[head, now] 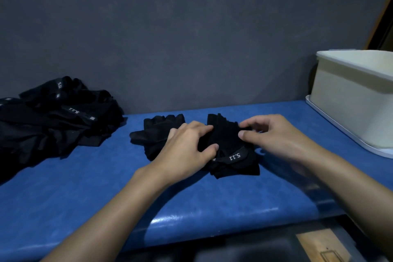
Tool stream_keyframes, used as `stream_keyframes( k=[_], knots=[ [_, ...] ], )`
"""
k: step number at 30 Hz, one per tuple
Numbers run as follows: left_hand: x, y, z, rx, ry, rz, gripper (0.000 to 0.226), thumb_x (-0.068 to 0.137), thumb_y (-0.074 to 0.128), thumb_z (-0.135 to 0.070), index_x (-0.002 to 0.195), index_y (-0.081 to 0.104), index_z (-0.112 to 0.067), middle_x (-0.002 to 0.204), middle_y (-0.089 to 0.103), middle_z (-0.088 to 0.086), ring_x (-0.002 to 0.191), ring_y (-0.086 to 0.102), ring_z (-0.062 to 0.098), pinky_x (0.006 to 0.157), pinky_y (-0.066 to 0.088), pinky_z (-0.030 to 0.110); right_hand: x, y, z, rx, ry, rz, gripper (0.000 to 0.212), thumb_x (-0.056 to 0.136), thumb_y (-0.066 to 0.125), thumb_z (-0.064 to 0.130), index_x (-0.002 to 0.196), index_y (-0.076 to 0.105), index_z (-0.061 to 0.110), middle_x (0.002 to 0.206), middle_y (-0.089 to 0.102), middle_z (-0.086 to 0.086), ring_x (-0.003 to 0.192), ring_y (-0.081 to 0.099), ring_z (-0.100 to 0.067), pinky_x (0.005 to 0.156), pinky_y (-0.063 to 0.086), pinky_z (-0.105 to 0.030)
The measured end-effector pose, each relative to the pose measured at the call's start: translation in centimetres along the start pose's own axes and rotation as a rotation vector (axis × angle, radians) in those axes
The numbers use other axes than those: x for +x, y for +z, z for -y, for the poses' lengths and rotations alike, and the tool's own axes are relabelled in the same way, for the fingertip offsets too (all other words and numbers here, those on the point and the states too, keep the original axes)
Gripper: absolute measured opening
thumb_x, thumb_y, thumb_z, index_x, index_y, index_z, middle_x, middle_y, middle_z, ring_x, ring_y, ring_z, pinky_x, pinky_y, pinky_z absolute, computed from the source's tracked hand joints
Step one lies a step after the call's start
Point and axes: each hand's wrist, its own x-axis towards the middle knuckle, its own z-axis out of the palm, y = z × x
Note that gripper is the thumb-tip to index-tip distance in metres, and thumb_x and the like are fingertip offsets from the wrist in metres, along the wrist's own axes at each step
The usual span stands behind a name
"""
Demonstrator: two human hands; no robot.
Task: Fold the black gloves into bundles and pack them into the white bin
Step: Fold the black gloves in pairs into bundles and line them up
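Two black fingerless gloves lie side by side on the blue surface. My left hand (187,147) lies across the gap between them, its thumb and fingertips curled into the fabric of the right glove (231,153), which shows a grey "5.11" wrist strap. The left glove (155,132) lies flat, partly under my left hand. My right hand (274,136) pinches the right glove's upper right edge between thumb and fingers. The white bin (350,100) stands at the far right, open at the top; its inside is hidden.
A pile of several more black gloves (53,119) lies at the back left against the grey wall. The bin stands on a white tray (340,132). The blue surface (106,187) ends in a rounded front edge near me.
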Motion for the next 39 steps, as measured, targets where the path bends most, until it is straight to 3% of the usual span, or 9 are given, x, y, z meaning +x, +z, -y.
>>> stream_keyframes(
  k=[7, 10, 15, 18, 21, 26, 31, 34, 39],
  knots=[
    [-0.1, 0.4, 0.4, 0.121, -0.002, 0.041, 0.058, 0.096, 0.047, -0.057, 0.146, 0.046, -0.027, 0.133, 0.055, -0.012, 0.123, 0.043, 0.010, 0.111, 0.024, 0.032, -0.2, 0.3, -0.8, -0.167, 0.086, 0.030, 0.035, 0.086, 0.070, 0.020, 0.119, 0.063, 0.014, 0.101, 0.066, 0.005, 0.088, 0.061, -0.005, 0.071, 0.043, -0.014],
    [-0.3, 0.4, 0.5, 0.079, -0.001, 0.016, 0.056, 0.096, 0.047, -0.057, 0.145, 0.046, -0.030, 0.131, 0.053, -0.014, 0.122, 0.043, 0.009, 0.111, 0.024, 0.030, -0.3, 0.1, -0.8, -0.152, 0.079, 0.039, 0.029, 0.087, 0.069, 0.020, 0.116, 0.063, 0.018, 0.097, 0.064, 0.009, 0.083, 0.061, -0.003, 0.065, 0.042, -0.011],
    [-0.2, -0.1, 0.9, -0.004, 0.008, -0.022, 0.045, 0.098, 0.047, -0.051, 0.140, 0.050, -0.034, 0.122, 0.055, -0.015, 0.121, 0.046, 0.007, 0.111, 0.025, 0.031, -0.4, -0.2, -1.2, -0.146, 0.073, 0.025, 0.030, 0.088, 0.068, 0.030, 0.116, 0.064, 0.022, 0.106, 0.066, -0.001, 0.087, 0.060, -0.010, 0.076, 0.043, -0.021],
    [-0.2, -0.1, 0.7, 0.062, 0.040, 0.003, 0.043, 0.099, 0.043, -0.053, 0.140, 0.050, -0.040, 0.123, 0.056, -0.017, 0.120, 0.045, 0.007, 0.109, 0.021, 0.030, -0.5, -0.4, -1.3, -0.126, 0.045, 0.006, 0.017, 0.089, 0.066, 0.032, 0.106, 0.068, 0.026, 0.098, 0.068, -0.003, 0.077, 0.060, -0.012, 0.072, 0.045, -0.022],
    [-0.2, 0.3, 0.6, 0.118, 0.057, 0.036, 0.047, 0.099, 0.040, -0.055, 0.141, 0.050, -0.038, 0.133, 0.052, -0.019, 0.124, 0.042, 0.004, 0.111, 0.019, 0.033, -0.6, -0.4, -1.2, -0.070, 0.023, 0.006, 0.010, 0.090, 0.065, 0.026, 0.096, 0.073, 0.024, 0.091, 0.071, 0.004, 0.083, 0.064, -0.008, 0.069, 0.044, -0.014],
    [-0.1, 0.3, 0.6, 0.110, 0.089, 0.000, 0.055, 0.099, 0.042, -0.053, 0.148, 0.043, -0.028, 0.144, 0.041, -0.021, 0.130, 0.037, -0.002, 0.111, 0.016, 0.032, -0.6, -0.3, -1.2, -0.012, -0.026, -0.005, 0.016, 0.086, 0.071, 0.024, 0.103, 0.069, 0.024, 0.082, 0.067, 0.002, 0.059, 0.058, 0.003, 0.051, 0.037, -0.005],
    [-0.3, 0.6, 0.8, 0.107, 0.075, 0.060, 0.051, 0.101, 0.034, -0.054, 0.146, 0.046, -0.032, 0.138, 0.048, -0.019, 0.126, 0.040, 0.003, 0.112, 0.016, 0.034, -0.2, -0.2, -1.9, -0.109, 0.031, 0.013, 0.013, 0.090, 0.065, 0.028, 0.098, 0.072, 0.021, 0.096, 0.070, 0.005, 0.093, 0.064, -0.010, 0.075, 0.045, -0.016],
    [-0.4, 0.0, 0.9, 0.034, 0.114, -0.031, 0.041, 0.103, 0.036, -0.045, 0.136, 0.056, -0.032, 0.127, 0.051, -0.021, 0.121, 0.044, 0.002, 0.108, 0.020, 0.029, -0.6, -0.8, -1.5, -0.147, -0.135, -0.011, 0.017, 0.087, 0.068, 0.029, 0.104, 0.070, 0.028, 0.106, 0.060, 0.009, 0.095, 0.058, -0.005, 0.077, 0.040, -0.015],
    [-1.0, -1.3, 1.1, -0.048, 0.256, 0.021, 0.044, 0.089, 0.052, -0.058, 0.123, 0.063, -0.034, 0.118, 0.055, -0.025, 0.119, 0.050, -0.001, 0.107, 0.037, 0.036, -1.8, -2.4, -1.7, -0.346, -0.379, 0.253, 0.031, 0.072, 0.083, 0.028, 0.099, 0.069, 0.037, 0.109, 0.061, 0.015, 0.108, 0.052, 0.002, 0.091, 0.035, -0.007]
  ],
)
